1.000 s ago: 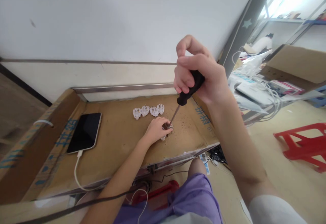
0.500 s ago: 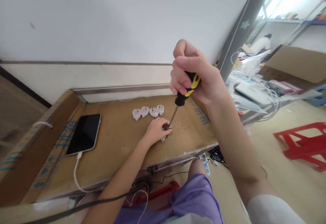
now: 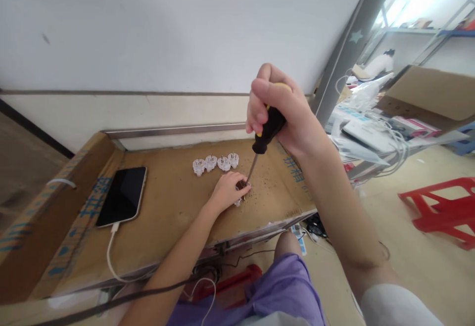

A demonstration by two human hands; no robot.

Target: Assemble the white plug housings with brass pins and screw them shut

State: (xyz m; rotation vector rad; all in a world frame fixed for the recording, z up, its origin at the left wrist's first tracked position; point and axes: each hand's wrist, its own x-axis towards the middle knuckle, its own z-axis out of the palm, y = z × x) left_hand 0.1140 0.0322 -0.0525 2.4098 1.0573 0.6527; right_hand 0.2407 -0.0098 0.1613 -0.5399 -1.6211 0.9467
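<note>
My right hand (image 3: 284, 106) is wrapped round the black and yellow handle of a screwdriver (image 3: 271, 127). Its shaft slants down and left, and the tip meets a small white plug piece (image 3: 238, 202) under my left hand (image 3: 227, 190). Thumb and fingers of that left hand pinch the piece against the cardboard, covering most of it. Just behind, several whitish round plug pieces with metal pins (image 3: 211, 162) stand in a row, pins upward. Tiny dark specks (image 3: 265, 182), perhaps screws, lie scattered right of my left hand.
Cardboard (image 3: 166, 207) covers the work surface, with a raised cardboard side on the left. A phone (image 3: 122, 196) with a white charging cable lies there. A white wall rises behind. At right are a cluttered table, an open carton (image 3: 426, 91) and a red plastic stool (image 3: 441, 207).
My right hand has turned the screwdriver handle, so more black and less yellow shows. The hand has dipped slightly; my left hand stays in place.
</note>
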